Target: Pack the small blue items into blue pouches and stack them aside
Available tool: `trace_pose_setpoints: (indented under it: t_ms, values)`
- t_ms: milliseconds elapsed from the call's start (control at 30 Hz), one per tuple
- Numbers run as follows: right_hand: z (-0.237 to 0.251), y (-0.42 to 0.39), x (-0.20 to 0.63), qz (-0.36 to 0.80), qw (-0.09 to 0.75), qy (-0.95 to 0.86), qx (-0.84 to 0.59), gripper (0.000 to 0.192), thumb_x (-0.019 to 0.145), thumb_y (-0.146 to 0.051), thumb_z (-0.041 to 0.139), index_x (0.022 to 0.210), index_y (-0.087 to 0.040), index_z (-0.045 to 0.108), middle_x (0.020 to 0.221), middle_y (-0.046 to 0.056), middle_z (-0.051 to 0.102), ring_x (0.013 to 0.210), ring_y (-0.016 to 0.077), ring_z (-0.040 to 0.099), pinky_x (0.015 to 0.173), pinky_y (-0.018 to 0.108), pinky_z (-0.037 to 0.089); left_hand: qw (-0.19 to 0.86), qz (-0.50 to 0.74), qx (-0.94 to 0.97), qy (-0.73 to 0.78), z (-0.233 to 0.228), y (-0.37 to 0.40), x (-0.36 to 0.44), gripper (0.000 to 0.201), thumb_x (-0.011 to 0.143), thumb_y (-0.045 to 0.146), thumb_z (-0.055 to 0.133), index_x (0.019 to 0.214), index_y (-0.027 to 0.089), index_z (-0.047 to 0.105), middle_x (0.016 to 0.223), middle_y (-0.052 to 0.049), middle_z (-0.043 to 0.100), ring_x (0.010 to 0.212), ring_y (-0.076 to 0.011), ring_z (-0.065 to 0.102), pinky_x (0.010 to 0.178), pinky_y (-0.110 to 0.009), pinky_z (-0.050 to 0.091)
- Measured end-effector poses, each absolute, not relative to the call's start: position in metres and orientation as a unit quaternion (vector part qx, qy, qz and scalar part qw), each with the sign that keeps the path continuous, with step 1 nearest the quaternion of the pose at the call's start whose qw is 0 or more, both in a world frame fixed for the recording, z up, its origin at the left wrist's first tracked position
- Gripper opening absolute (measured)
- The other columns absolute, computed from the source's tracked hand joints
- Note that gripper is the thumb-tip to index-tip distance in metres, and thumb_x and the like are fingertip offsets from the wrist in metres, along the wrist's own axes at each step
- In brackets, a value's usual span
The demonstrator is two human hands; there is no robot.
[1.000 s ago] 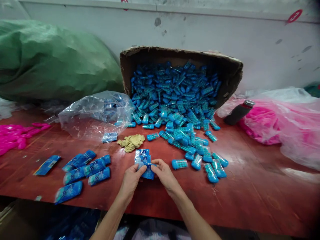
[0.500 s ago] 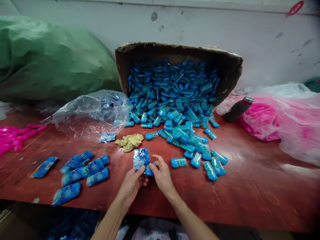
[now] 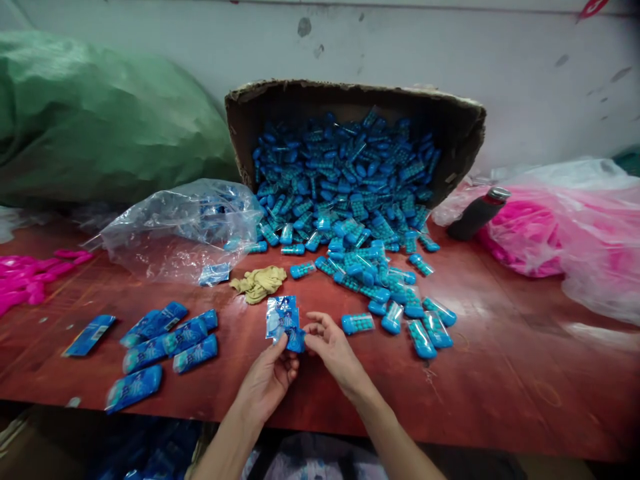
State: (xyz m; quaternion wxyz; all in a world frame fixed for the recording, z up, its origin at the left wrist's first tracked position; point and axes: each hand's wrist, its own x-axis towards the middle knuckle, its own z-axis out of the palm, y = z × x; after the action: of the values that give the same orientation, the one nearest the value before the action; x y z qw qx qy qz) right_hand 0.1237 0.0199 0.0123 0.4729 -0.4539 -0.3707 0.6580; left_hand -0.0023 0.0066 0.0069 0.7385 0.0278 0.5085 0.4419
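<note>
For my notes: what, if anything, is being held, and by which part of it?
The left hand holds a blue printed wrapper by its left edge; the right hand is at the opposite edge, grip unclear.

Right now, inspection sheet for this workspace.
Surface: red tabletop, glossy, marked.
Job's things: blue wrapper in hand; open carton spilling blue-ended tubes; filled blue packs at left.
Clutter: yellow cloth, clear plastic bag, dark bottle, magenta pieces.
Grips: left grip pinches the blue wrapper; right grip at its right edge, contact unclear.
Cables: nothing seen.
Surroundings: green sack, stained pale wall.
</note>
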Motion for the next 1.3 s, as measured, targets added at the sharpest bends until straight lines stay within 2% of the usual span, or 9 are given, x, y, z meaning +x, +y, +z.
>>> trace_pose_setpoints:
  t_ms: [100, 333, 433, 633, 800, 900, 1033, 1167, 1300]
  values:
    - [0.013, 0.019, 0.123, 0.656, 0.475, -0.378, -0.449, 0.037, 0.062, -0.008, 0.054, 0.097, -0.018, 0.049, 0.079, -0.002, 0.056, 0.07, 0.0103, 0.052, 0.067, 0.023, 0.04, 0.741, 0.445, 0.025, 0.502, 0.008, 0.006, -0.001, 0.012, 0.077, 0.02, 0.054, 0.067, 0.012, 0.055, 0.051, -0.001, 0.058, 0.042, -0.0087, 0.054, 0.037, -0.017, 0.042]
    - [0.012, 0.016, 0.126, 0.648, 0.474, -0.399, -0.442, 0.042, 0.065, -0.008, 0.051, 0.105, -0.019, 0.047, 0.076, -0.003, 0.056, 0.071, 0.0114, 0.053, 0.067, 0.024, 0.041, 0.749, 0.446, 0.061, 0.486, 0.012, 0.004, 0.002, 0.007, 0.073, 0.019, 0.059, 0.074, 0.013, 0.058, 0.056, -0.001, 0.062, 0.046, -0.0102, 0.057, 0.041, -0.019, 0.046]
    - [0.008, 0.016, 0.126, 0.625, 0.483, -0.419, -0.447, 0.04, 0.067, -0.008, 0.049, 0.105, -0.019, 0.047, 0.074, -0.003, 0.056, 0.066, 0.0106, 0.052, 0.063, 0.023, 0.041, 0.748, 0.446, 0.091, 0.483, 0.011, 0.003, 0.003, 0.01, 0.07, 0.02, 0.062, 0.077, 0.013, 0.06, 0.058, -0.001, 0.063, 0.047, -0.0107, 0.057, 0.043, -0.02, 0.046]
    - [-0.008, 0.01, 0.118, 0.568, 0.503, -0.418, -0.5, 0.035, 0.068, -0.009, 0.046, 0.102, -0.018, 0.051, 0.06, -0.007, 0.043, 0.051, 0.0077, 0.042, 0.048, 0.018, 0.035, 0.736, 0.446, 0.082, 0.502, 0.009, 0.001, 0.005, 0.008, 0.071, 0.02, 0.061, 0.071, 0.012, 0.061, 0.055, -0.002, 0.063, 0.044, -0.0092, 0.055, 0.04, -0.018, 0.044]
    - [-0.007, 0.007, 0.117, 0.602, 0.49, -0.404, -0.484, 0.025, 0.074, -0.016, 0.043, 0.098, -0.019, 0.051, 0.058, -0.007, 0.042, 0.046, 0.0078, 0.041, 0.042, 0.018, 0.035, 0.743, 0.432, 0.034, 0.511, 0.008, 0.0, 0.009, 0.015, 0.075, 0.02, 0.056, 0.063, 0.011, 0.058, 0.048, -0.002, 0.059, 0.042, -0.0085, 0.054, 0.04, -0.017, 0.044]
    - [-0.001, 0.007, 0.122, 0.612, 0.47, -0.438, -0.46, 0.02, 0.075, -0.018, 0.046, 0.093, -0.019, 0.054, 0.059, -0.006, 0.044, 0.048, 0.0074, 0.042, 0.045, 0.018, 0.035, 0.739, 0.442, 0.019, 0.509, 0.008, -0.001, 0.01, 0.013, 0.074, 0.019, 0.058, 0.063, 0.012, 0.058, 0.047, -0.001, 0.057, 0.041, -0.0083, 0.054, 0.039, -0.017, 0.043]
    - [0.002, 0.01, 0.128, 0.6, 0.47, -0.463, -0.453, 0.034, 0.068, -0.01, 0.051, 0.101, -0.02, 0.053, 0.067, -0.004, 0.05, 0.059, 0.0088, 0.047, 0.055, 0.019, 0.038, 0.732, 0.448, 0.055, 0.511, 0.009, -0.004, 0.011, 0.011, 0.068, 0.021, 0.064, 0.066, 0.012, 0.059, 0.05, 0.0, 0.058, 0.042, -0.0086, 0.053, 0.038, -0.017, 0.042]
    - [-0.001, 0.013, 0.128, 0.613, 0.475, -0.407, -0.483, 0.035, 0.066, -0.008, 0.045, 0.099, -0.018, 0.051, 0.06, -0.007, 0.046, 0.049, 0.0071, 0.042, 0.047, 0.017, 0.033, 0.729, 0.453, 0.134, 0.496, 0.01, -0.007, 0.01, 0.016, 0.064, 0.025, 0.068, 0.069, 0.012, 0.061, 0.056, -0.002, 0.062, 0.046, -0.0093, 0.054, 0.041, -0.018, 0.041]
    - [-0.006, 0.011, 0.127, 0.597, 0.467, -0.442, -0.479, 0.037, 0.069, -0.01, 0.048, 0.105, -0.018, 0.05, 0.064, -0.005, 0.049, 0.055, 0.0085, 0.045, 0.051, 0.019, 0.037, 0.728, 0.448, 0.146, 0.498, 0.009, -0.007, 0.008, 0.019, 0.062, 0.025, 0.069, 0.073, 0.011, 0.062, 0.056, -0.002, 0.062, 0.046, -0.0096, 0.054, 0.041, -0.019, 0.04]
